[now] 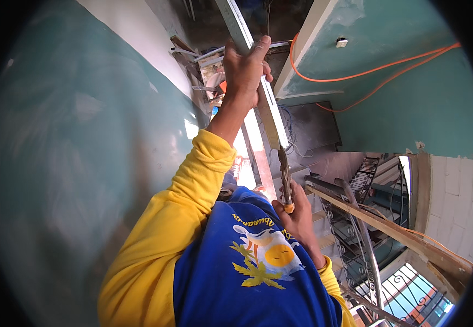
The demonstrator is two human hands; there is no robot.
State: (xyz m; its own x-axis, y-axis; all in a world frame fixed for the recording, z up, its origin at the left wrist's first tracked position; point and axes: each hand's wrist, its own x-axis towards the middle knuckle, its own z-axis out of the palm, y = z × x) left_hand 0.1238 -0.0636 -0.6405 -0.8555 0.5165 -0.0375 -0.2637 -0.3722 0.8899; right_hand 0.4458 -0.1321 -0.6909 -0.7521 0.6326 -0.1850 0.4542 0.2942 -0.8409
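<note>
My left hand [243,71] is raised and wrapped around a long, pale metal channel [273,121]. The channel slants from the top of the view down toward my chest. At its lower end is a worn, dark metal hand tool [285,173] with an orange handle tip. It looks like pliers or snips, but its jaws are too small to make out. My right hand [301,217] is closed around the tool's handle, close to my body. Some of the right fingers are hidden behind the tool.
A green wall [84,125] rises close on my left. An orange cable [356,78] hangs across the green wall at right. Stairs run below, beside a metal railing [364,234] and a long wooden board [389,220]. Wires [293,133] lie beyond the channel.
</note>
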